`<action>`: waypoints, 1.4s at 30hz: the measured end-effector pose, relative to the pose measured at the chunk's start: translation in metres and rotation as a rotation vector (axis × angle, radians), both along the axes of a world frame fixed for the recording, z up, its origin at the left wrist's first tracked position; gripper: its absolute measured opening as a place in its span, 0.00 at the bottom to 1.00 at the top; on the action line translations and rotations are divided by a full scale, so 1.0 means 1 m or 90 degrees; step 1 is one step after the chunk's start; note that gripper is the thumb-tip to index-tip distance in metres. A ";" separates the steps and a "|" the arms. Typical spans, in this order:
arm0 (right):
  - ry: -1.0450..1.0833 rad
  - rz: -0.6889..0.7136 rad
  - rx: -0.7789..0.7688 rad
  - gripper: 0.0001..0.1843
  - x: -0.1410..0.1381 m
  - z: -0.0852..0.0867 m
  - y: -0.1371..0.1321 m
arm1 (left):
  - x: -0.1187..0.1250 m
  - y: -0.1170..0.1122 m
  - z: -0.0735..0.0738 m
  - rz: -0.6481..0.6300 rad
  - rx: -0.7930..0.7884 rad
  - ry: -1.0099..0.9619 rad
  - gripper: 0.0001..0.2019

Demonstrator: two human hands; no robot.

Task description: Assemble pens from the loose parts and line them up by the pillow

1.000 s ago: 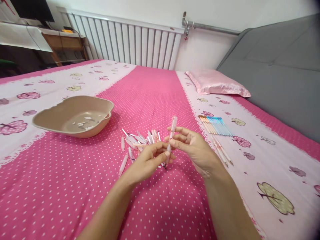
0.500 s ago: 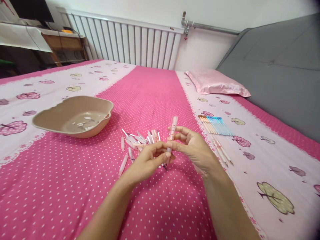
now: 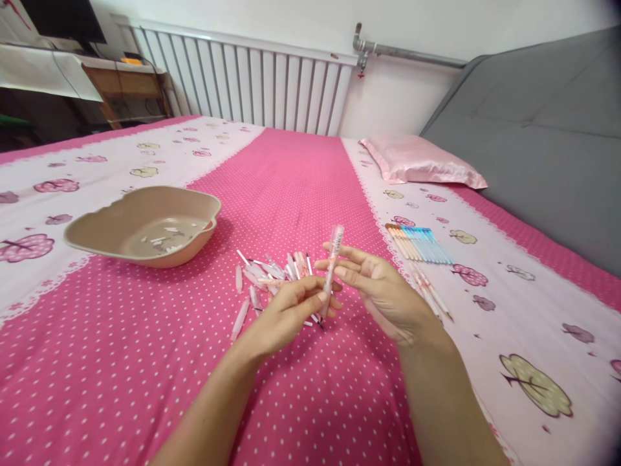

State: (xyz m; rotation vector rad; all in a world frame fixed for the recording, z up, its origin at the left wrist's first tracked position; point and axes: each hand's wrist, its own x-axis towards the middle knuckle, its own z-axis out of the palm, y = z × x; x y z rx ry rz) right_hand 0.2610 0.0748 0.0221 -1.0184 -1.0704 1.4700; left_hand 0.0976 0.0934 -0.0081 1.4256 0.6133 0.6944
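A slim pale-pink translucent pen [image 3: 334,249] stands tilted upward, with small dark print near its top. My left hand [image 3: 295,304] pinches its lower part between thumb and fingers. Around the upper part, my right hand [image 3: 376,278] has its fingers stretched behind the pen and its thumb apart from them; whether it touches the pen I cannot tell. Just beyond my left hand lies a loose pile of pen parts [image 3: 255,275], with pink barrels, caps and thin white refills, partly hidden by that hand.
At the left is a beige basin [image 3: 107,223] with small white pieces inside. To the right lie a row of orange and blue pens [image 3: 422,244] and a few whitish pens [image 3: 436,294]. A pink pillow [image 3: 422,158] rests by the grey headboard [image 3: 543,123]. Polka-dot bedding [image 3: 301,175] lies underneath.
My right hand has loosened, its thumb moving off the pen to the right. The pen has turned, so dark print now shows near its top. My left hand keeps its hold.
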 end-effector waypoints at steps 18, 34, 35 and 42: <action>-0.050 -0.079 0.010 0.26 0.000 -0.005 0.003 | 0.003 -0.001 0.003 0.007 0.003 -0.020 0.09; -0.001 0.014 0.005 0.18 -0.002 0.003 -0.001 | 0.000 -0.001 0.001 0.017 0.005 -0.004 0.09; -0.001 0.009 0.001 0.18 -0.002 0.003 -0.001 | 0.000 0.000 0.001 0.014 0.005 -0.002 0.09; -0.002 -0.020 0.004 0.22 0.001 -0.002 0.002 | 0.001 0.000 0.001 0.008 0.004 -0.005 0.08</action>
